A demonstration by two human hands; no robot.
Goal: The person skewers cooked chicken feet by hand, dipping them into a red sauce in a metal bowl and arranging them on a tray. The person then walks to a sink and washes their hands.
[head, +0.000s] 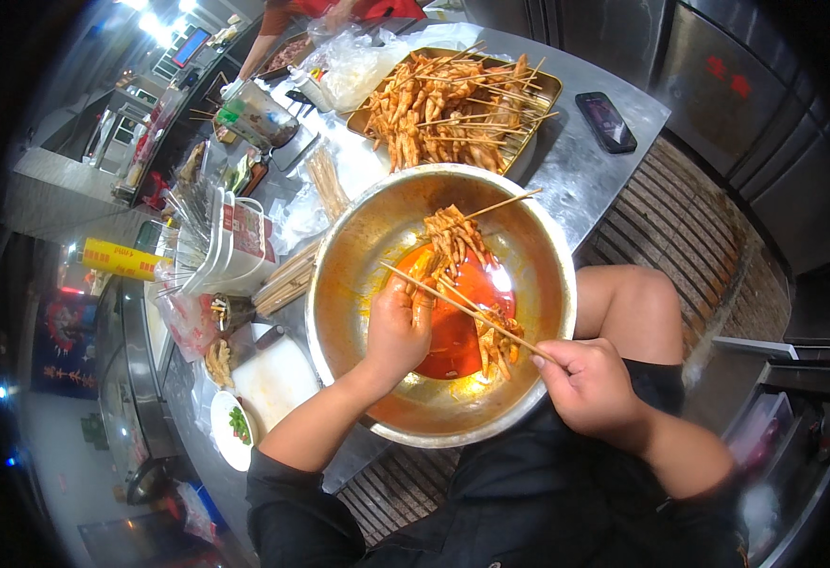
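A large metal bowl (344, 248) with red oily marinade (450, 341) at its bottom stands before me. My left hand (401, 323), inside the bowl, grips a marinated chicken foot (423, 284) against a bamboo skewer. My right hand (589, 383) holds the near end of that bamboo skewer (507, 334) over the bowl's right rim. Another skewer of chicken feet (454, 234) leans on the bowl's far inner wall, its stick over the rim. More chicken feet (496, 348) lie at the marinade's right edge.
Beyond the bowl, a metal tray (553, 89) is heaped with skewered chicken feet; a phone (605, 122) lies to its right. Bare skewers (291, 277), a white container (234, 248), a cutting board (280, 376) and a small bowl of chopped greens (223, 433) are left. Another person's arm (257, 53) reaches in behind.
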